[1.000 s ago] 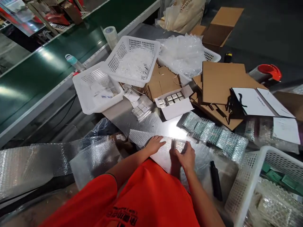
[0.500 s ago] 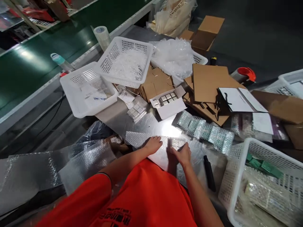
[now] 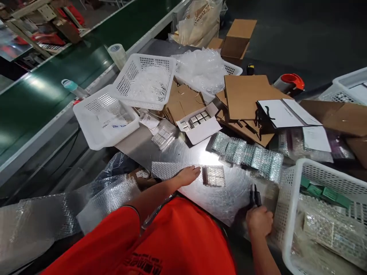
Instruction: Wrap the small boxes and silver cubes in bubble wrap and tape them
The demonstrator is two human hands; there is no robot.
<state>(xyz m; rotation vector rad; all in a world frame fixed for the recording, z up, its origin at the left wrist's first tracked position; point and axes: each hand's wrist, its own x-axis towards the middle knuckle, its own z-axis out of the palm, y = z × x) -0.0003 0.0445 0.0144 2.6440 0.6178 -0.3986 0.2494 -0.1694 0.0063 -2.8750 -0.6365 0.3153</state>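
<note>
My left hand [image 3: 187, 175] lies flat with its fingers apart on a sheet of silver bubble wrap [image 3: 169, 170], holding nothing. To its right, a small square wrapped packet [image 3: 215, 176] sits on the sheet, not touching my hand. My right hand [image 3: 259, 223] is at the near right of the steel table [image 3: 183, 151], closed around a black tool, probably scissors [image 3: 255, 196], whose tips point away from me. A row of bubble-wrapped packets [image 3: 246, 154] lies further back. Behind them stands an open white box of metal cubes [image 3: 197, 126].
White plastic baskets [image 3: 106, 116] [image 3: 143, 81] stand at the back left, and another [image 3: 298, 214] holds wrapped packets at the right. Flat cardboard sheets [image 3: 246, 95], a paper bag [image 3: 286, 113] and a tape dispenser [image 3: 289, 82] lie behind. A green conveyor belt [image 3: 57, 65] runs along the left.
My right hand has left the packet and moved right to the black tool, picking it up from the table. My left hand stays on the sheet. The view has shifted slightly.
</note>
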